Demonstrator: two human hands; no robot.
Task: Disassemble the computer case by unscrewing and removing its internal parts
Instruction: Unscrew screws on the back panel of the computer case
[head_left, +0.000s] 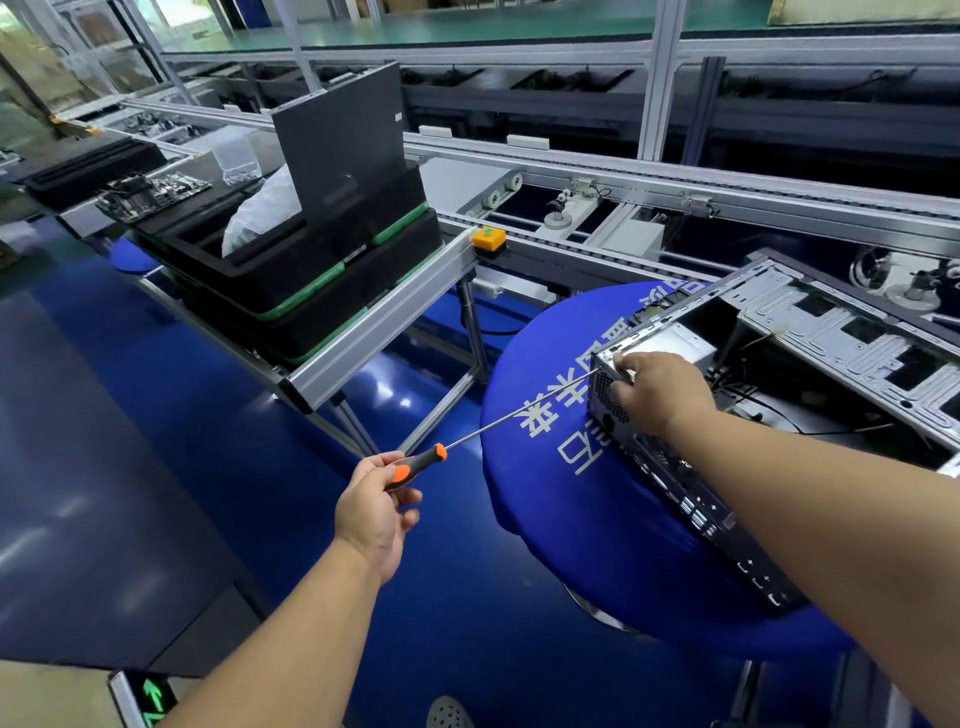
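Screwdriver (415, 464) tip at case (779, 364) corner

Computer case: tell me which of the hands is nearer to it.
Right. The right hand grips the computer case at its rear corner; the left hand is off to the side, holding the screwdriver by its handle.

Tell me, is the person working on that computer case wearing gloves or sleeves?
No. Both the left hand and the right hand are bare, with no gloves. Both forearms are bare too: no sleeve, watch or wristband shows on the parts in view.
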